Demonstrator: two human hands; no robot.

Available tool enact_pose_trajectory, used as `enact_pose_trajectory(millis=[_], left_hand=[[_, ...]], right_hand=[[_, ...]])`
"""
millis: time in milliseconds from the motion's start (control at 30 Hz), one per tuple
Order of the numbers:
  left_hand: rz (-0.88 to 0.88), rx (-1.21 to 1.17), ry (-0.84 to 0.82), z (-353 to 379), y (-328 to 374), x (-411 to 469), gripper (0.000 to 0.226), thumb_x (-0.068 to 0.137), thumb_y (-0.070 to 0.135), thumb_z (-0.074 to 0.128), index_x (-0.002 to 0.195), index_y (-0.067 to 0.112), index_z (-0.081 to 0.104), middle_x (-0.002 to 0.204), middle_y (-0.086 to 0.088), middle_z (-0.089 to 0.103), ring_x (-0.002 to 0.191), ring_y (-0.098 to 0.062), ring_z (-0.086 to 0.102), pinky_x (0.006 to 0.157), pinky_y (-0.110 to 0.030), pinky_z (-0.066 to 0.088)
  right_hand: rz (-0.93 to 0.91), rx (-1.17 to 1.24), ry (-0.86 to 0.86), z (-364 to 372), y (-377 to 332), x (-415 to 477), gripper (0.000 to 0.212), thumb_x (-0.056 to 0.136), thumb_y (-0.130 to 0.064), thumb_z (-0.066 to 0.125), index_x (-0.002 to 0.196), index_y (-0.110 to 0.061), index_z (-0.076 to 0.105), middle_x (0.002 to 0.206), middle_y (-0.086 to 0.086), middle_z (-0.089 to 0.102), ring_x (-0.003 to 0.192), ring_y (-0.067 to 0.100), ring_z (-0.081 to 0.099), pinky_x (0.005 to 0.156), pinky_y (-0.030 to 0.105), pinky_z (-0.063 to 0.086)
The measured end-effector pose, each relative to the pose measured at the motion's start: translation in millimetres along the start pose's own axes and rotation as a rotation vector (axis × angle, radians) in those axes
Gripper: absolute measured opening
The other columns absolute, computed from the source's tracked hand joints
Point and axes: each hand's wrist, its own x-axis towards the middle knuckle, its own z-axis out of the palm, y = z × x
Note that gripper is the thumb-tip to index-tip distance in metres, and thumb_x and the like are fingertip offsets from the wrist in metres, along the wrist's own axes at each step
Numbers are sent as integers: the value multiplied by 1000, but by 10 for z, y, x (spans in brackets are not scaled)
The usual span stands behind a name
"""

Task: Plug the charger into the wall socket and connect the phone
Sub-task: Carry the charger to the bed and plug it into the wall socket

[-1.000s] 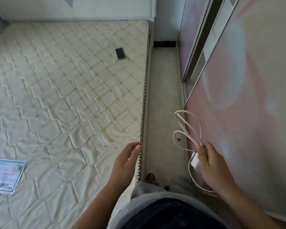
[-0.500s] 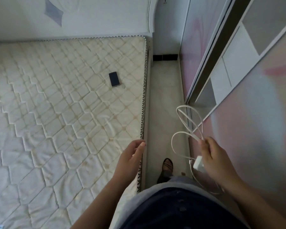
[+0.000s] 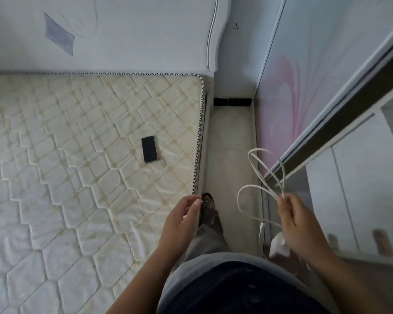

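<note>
Charger (image 3: 279,247) in right hand (image 3: 297,225)

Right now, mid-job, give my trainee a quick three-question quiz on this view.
1. True or false: the phone lies on the mattress, apart from both hands.
2. Which hand holds the looped white cable?
A. left
B. right
C. neither
3. Fill in: the white charger block hangs beside the ____ hand, while the left hand is empty near the mattress edge.

Key: 1 true; 2 B; 3 right.
</note>
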Motion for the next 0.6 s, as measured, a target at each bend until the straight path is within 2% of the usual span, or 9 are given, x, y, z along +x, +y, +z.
enact_pose_trajectory(millis=[100, 267, 400, 533, 600], left_hand=[[7, -1, -16, -89, 294, 778, 18, 91, 40, 43, 101, 41, 58, 102, 16, 66, 93, 8, 59, 70, -2, 42], [30, 15, -57, -316, 915, 1963, 20, 89, 47, 43, 100, 46, 59, 104, 20, 67, 98, 8, 58, 77, -9, 42], [18, 13, -84, -375, 1277, 2729, 20, 90, 46, 43, 102, 43, 59, 104, 20, 67, 99, 8, 58, 80, -13, 39], [1, 20, -86, -385, 1514, 3396, 18, 89, 47, 43, 98, 46, 59, 103, 20, 67, 96, 10, 58, 80, -14, 40], [-21, 15, -72, -371, 1614, 3769, 18, 89, 47, 44, 97, 47, 59, 103, 21, 67, 96, 10, 58, 79, -15, 39]], right_hand=[[-7, -11, -21, 8, -200, 772, 38, 84, -54, 27, 92, -26, 51, 56, 1, 52, 50, 14, 52, 47, 26, 40], [-57, 8, 46, -44, -728, 2005, 25, 91, -42, 33, 89, -22, 49, 60, -7, 53, 54, 2, 53, 45, 15, 33], [-14, 31, 62, -105, -946, 2773, 18, 95, -32, 35, 96, -21, 48, 73, -9, 58, 68, 8, 56, 52, 24, 38], [30, 28, 94, -159, -1050, 3488, 16, 95, -34, 36, 93, -23, 47, 69, -11, 55, 64, 4, 52, 53, 26, 37], [38, 35, 86, -158, -1081, 3893, 22, 94, -38, 34, 89, -22, 47, 64, -3, 56, 58, 10, 52, 50, 27, 36]])
